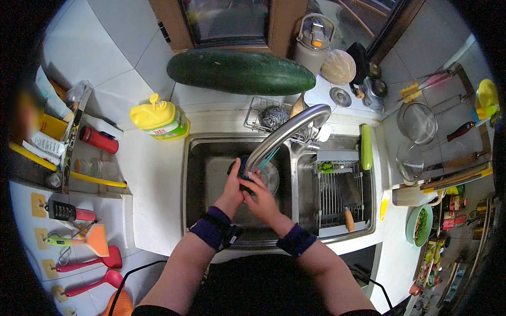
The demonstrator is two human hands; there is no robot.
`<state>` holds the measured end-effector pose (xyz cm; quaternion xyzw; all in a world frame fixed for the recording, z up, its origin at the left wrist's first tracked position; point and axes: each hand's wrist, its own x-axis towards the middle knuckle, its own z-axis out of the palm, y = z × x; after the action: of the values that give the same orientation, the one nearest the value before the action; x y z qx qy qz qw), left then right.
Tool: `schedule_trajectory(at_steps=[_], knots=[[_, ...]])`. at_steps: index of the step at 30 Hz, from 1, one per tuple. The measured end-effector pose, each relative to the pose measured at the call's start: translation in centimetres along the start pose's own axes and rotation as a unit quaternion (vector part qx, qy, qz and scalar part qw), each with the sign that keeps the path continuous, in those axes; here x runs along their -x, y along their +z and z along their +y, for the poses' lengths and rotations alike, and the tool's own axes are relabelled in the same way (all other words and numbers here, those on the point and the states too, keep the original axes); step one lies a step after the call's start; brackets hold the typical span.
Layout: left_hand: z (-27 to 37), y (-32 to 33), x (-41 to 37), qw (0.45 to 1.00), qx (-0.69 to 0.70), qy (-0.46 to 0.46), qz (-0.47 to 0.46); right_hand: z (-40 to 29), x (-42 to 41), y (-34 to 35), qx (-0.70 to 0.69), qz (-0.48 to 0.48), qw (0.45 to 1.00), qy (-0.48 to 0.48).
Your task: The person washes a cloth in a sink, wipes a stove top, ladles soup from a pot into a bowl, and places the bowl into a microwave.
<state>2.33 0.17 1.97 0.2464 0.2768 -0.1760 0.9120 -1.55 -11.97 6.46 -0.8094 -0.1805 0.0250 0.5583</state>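
Both hands are over the left basin of a stainless steel sink (197,185), beneath the curved faucet spout (284,134). My left hand (233,185) is against a dark item (232,168), mostly hidden by fingers and spout; its grip is unclear. My right hand (259,195) meets the left one, fingers bent, near thin teal sticks or bristles (269,157). Whether it holds them cannot be told. Right of the hands, a round, clear or shiny dish (272,177) lies in the basin.
A cleaver (349,219) lies in the right basin's drying rack (320,197). Behind the sink are a wire basket (253,118) with a steel scourer and a large winter melon (241,72). A yellow jug (160,118) stands left, a zucchini (367,147) right, a green bowl (419,227) farther right.
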Motion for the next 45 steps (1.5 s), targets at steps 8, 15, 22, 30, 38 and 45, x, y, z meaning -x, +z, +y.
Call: schedule_trajectory(at_steps=[8,15,22,30,38,45], knots=[[-1.5,0.9,-1.3,0.999,-0.043,-0.016,-0.015,10.2,-2.7,-7.4,-0.072,0.219,0.968,0.095],[-1.1,3.7,0.0,0.967,-0.244,-0.015,0.069,12.8,-8.6,-14.3,0.284,0.269,0.903,0.178],[-1.1,0.0,-0.6,0.802,-0.542,0.152,0.198,11.0,-10.7,-14.4,0.349,0.213,0.891,0.199],[-2.9,5.0,1.5,0.876,-0.430,0.164,0.146,9.7,-2.6,-7.6,-0.173,0.233,0.936,0.199],[-9.8,4.4,0.7,0.689,-0.654,0.279,0.142,7.6,3.4,-3.3,-0.458,0.120,0.816,0.332],[-6.2,9.1,-0.7,0.711,-0.687,-0.032,-0.146,3.6,6.2,-11.2,-0.417,-0.048,0.840,0.345]])
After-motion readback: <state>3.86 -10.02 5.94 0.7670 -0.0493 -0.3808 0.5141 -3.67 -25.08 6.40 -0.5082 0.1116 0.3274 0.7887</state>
